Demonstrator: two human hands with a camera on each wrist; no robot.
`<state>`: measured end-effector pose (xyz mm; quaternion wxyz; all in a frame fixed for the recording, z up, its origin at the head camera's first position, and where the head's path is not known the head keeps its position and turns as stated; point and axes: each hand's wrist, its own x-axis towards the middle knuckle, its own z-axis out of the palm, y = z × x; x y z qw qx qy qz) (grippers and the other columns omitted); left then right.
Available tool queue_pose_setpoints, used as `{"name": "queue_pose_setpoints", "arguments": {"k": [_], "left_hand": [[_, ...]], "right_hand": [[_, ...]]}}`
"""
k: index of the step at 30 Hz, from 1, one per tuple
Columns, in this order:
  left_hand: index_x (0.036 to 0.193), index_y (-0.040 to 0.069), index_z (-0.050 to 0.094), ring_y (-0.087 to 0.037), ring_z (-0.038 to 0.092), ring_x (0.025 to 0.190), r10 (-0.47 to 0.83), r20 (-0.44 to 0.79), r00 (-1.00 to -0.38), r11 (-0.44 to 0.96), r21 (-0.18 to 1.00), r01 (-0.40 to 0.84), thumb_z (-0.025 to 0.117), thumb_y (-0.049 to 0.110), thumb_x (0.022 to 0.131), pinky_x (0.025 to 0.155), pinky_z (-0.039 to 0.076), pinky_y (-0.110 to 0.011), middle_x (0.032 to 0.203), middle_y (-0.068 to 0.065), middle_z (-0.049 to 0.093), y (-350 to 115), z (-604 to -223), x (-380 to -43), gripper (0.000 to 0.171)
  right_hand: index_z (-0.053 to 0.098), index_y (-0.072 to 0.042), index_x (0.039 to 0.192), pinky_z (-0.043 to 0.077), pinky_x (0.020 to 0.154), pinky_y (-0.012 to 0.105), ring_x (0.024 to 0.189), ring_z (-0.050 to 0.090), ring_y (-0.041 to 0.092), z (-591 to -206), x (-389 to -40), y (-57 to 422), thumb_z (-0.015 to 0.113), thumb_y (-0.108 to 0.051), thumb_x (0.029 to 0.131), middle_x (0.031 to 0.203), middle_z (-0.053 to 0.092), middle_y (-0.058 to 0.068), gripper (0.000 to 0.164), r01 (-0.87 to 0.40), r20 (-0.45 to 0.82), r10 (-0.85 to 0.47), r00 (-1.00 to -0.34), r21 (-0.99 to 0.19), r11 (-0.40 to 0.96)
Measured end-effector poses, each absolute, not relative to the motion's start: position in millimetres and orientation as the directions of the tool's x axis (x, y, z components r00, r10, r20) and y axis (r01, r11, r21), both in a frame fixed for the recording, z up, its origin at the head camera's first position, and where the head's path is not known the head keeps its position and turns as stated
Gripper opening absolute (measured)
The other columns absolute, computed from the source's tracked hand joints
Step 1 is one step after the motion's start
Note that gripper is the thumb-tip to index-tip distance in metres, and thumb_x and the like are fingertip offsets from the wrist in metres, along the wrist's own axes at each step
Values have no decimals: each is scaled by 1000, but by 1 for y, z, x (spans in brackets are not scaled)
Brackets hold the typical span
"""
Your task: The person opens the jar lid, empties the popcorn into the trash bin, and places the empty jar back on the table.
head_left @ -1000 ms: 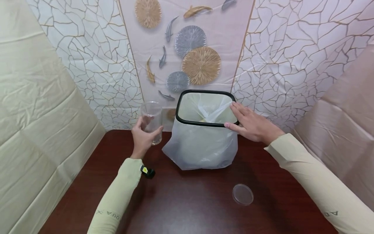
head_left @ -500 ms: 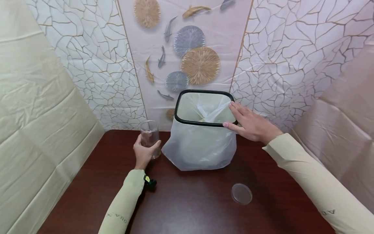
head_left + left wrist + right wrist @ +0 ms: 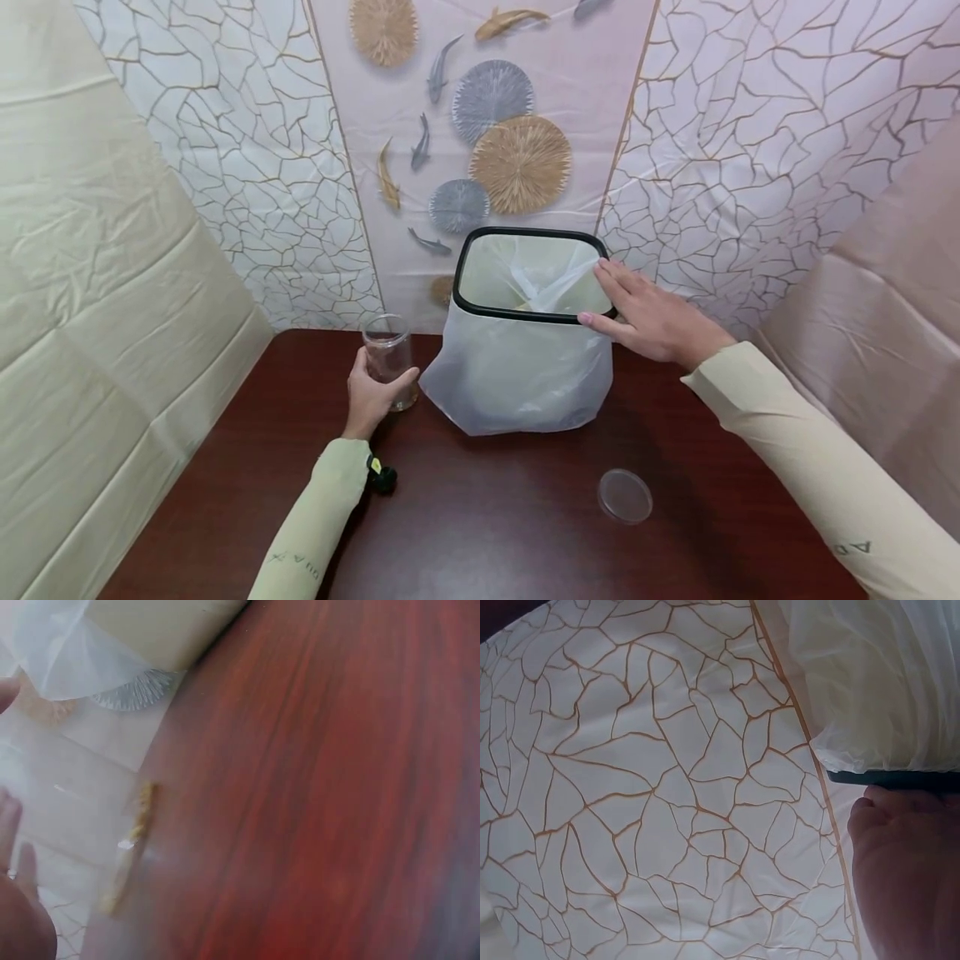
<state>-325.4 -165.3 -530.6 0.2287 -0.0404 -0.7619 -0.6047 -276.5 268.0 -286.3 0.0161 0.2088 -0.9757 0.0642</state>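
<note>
A clear jar [image 3: 390,360], with no lid on it, stands upright at the back left of the table. My left hand [image 3: 368,400] holds it, thumb on the right side and fingers on the left. In the left wrist view, blurred yellowish bits [image 3: 135,844] show at the jar's base; what they are I cannot tell. Beside the jar is a trash bin [image 3: 528,315] with a black rim and a translucent white bag folded over its outside. My right hand [image 3: 656,321] rests on the bin's right rim, fingers straight and thumb at the front corner.
A clear round lid [image 3: 625,496] lies on the dark red-brown table [image 3: 480,517], in front of the bin and to the right. A patterned cloth wall [image 3: 300,192] rises behind, and a beige padded panel [image 3: 135,350] borders the left side.
The left hand has lowered the jar from the raised position one second ago and drawn it toward me. The right hand stays on the bin's rim.
</note>
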Motion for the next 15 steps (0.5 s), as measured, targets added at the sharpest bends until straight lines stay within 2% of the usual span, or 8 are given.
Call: {"name": "queue_pose_setpoints", "arguments": {"k": [4,8,12,15], "left_hand": [[154,22,43,-27,59,129,-127,337,-933,325,903,282,96,36,75,110,49,-51,143,-7,61,-175,-522,-319,96],[166,24,25,-33,50,144,-22,267,-963,439,868,231,94,44,76,117,42,-58,158,-10,49,-190,-511,-312,116],[169,19,19,-37,39,154,61,227,-972,600,770,218,86,50,83,121,37,-64,168,-14,37,-206,-501,-301,114],[169,13,16,-42,32,158,102,221,-970,723,654,225,78,53,89,123,33,-68,172,-19,29,-217,-495,-290,110]], "right_hand": [[9,-10,171,20,129,66,164,11,42,-284,-277,268,40,-71,104,179,6,16,95,-404,48,-401,-915,-136,905],[7,-12,171,19,129,64,165,12,40,-283,-274,271,45,-69,103,179,7,14,96,-416,78,-409,-909,-171,893],[4,-16,171,20,129,64,165,14,38,-284,-264,279,51,-67,102,179,10,11,98,-411,126,-393,-911,-190,892],[7,-14,171,21,128,65,164,17,41,-290,-255,288,53,-65,102,179,12,13,97,-402,167,-376,-911,-167,900]]}}
